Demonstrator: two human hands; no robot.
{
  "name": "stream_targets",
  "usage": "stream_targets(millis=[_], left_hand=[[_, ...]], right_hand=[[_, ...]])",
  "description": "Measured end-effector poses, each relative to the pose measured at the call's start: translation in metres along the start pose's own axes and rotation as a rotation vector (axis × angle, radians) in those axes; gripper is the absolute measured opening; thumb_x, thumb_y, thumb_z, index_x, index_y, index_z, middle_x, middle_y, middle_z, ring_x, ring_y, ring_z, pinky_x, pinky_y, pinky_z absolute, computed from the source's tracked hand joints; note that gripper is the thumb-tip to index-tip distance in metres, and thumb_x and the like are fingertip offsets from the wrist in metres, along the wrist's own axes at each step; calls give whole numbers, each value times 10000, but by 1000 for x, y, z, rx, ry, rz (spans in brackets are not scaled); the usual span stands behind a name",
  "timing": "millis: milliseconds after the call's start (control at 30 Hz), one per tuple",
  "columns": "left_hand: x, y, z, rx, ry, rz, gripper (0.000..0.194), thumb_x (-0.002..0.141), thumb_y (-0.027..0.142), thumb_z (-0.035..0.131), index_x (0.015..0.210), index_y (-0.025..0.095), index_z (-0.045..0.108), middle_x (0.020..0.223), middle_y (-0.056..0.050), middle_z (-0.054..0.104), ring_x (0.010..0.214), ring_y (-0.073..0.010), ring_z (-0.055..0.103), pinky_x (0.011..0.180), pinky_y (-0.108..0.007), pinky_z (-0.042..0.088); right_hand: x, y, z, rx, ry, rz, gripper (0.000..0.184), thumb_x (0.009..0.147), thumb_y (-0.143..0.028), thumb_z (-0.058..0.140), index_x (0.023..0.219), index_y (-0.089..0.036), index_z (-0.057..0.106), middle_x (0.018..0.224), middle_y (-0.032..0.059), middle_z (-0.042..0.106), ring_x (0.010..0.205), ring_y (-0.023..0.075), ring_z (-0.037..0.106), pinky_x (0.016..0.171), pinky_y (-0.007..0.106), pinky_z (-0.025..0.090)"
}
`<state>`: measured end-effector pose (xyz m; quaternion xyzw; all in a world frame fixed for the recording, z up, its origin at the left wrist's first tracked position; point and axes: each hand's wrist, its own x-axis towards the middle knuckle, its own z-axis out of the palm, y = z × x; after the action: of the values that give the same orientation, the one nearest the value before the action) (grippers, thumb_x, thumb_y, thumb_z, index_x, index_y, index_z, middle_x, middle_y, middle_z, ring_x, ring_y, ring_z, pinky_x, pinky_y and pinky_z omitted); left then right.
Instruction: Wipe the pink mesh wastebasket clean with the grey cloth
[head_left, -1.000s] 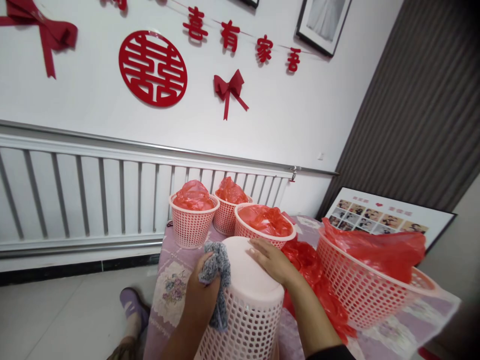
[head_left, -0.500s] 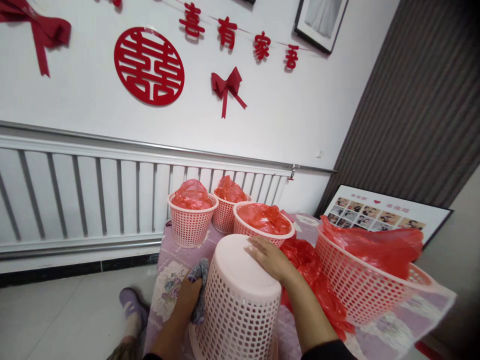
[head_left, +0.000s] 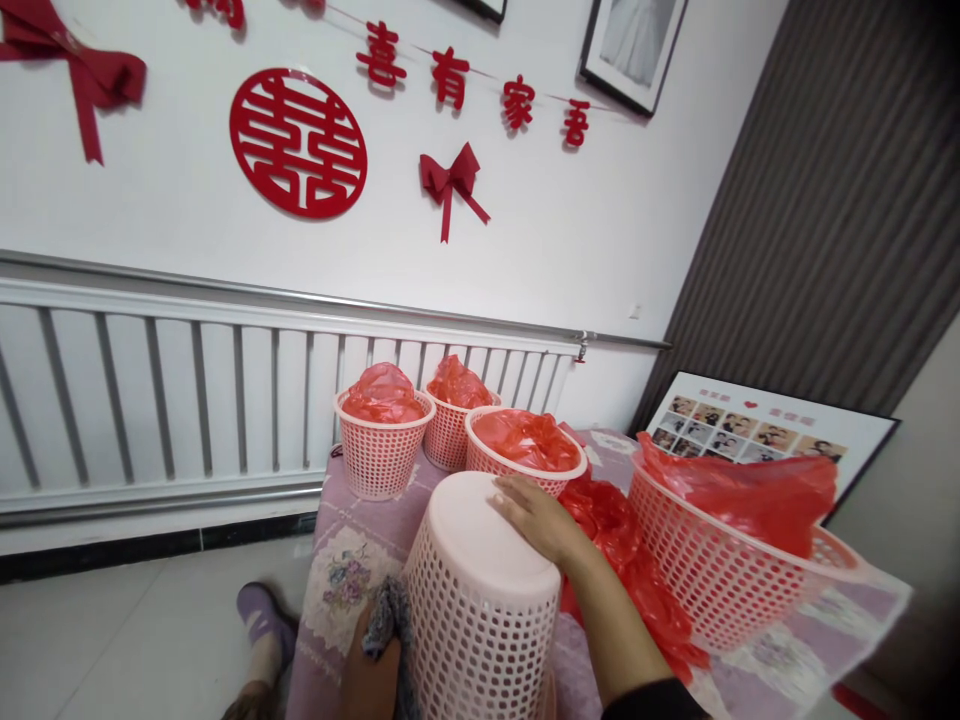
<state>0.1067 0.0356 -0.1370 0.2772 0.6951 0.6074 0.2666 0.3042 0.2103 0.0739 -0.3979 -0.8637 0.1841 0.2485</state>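
An upside-down pink plastic wastebasket (head_left: pixel 487 600) with a perforated wall stands on the table before me. My right hand (head_left: pixel 532 515) lies on its solid base, fingers stretched out. Low on the basket's left side, my left hand (head_left: pixel 371 655) is closed on a grey cloth (head_left: pixel 391 625) that touches the perforated wall. The fingers of my left hand are partly hidden by the cloth. The basket's lower rim is cut off by the bottom of the view.
Behind stand upright baskets (head_left: pixel 381 462) lined with red plastic bags. A larger lined basket (head_left: pixel 712 560) and loose red bags (head_left: pixel 652 590) are on the right. The table has a purple floral cloth (head_left: pixel 337 540). A radiator (head_left: pixel 172 400) runs along the wall. A photo board (head_left: pixel 832 425) leans at right.
My left hand with the grey cloth has moved down along the basket's side, toward the bottom of the view. My right hand stays on the base. The view has shifted slightly.
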Motion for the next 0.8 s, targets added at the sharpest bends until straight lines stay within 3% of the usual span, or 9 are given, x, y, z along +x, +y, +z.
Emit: stream_targets(millis=[100,200,267,400,600,800], left_hand=[[-10,29,1,-61,-54,24,521,815,286,554,1324,183,601,1420,-109,710,1398,-301,606,1237,-445,466],[-11,81,3,-142,-80,140,492,829,294,588,1317,234,599,1446,-66,693,1421,-256,582,1229,-394,458],[-3,120,4,-134,-41,221,471,812,222,575,1280,236,617,1417,-73,706,1371,-241,621,1198,-386,478],[31,180,9,78,-161,362,525,781,81,551,1280,228,629,1372,-70,728,1276,-208,664,1146,-360,489],[89,225,30,388,-404,459,377,782,82,670,1134,209,711,1185,-80,790,1086,-225,714,1009,-375,535],[106,247,53,635,-482,510,288,849,245,756,1128,194,703,1207,-85,746,1162,-265,678,1084,-550,501]], right_hand=[[-1,-3,-1,-22,-14,15,563,979,-521,571,1377,-137,683,1501,172,626,1425,316,550,1246,490,365],[-1,-4,-1,-58,-22,24,561,981,-515,571,1388,-144,675,1515,155,618,1442,310,530,1260,481,343],[-2,-4,0,-71,-27,29,577,975,-521,582,1397,-138,668,1530,158,604,1460,316,510,1265,484,331],[-2,-3,2,-53,-22,21,575,988,-521,556,1403,-138,664,1528,160,605,1466,320,504,1260,491,337],[-3,-6,1,-64,-43,32,595,993,-522,537,1421,-125,651,1546,174,583,1490,336,472,1273,513,313],[-1,-1,3,-20,-11,23,584,988,-527,543,1396,-127,667,1521,177,606,1453,325,517,1262,507,338]])
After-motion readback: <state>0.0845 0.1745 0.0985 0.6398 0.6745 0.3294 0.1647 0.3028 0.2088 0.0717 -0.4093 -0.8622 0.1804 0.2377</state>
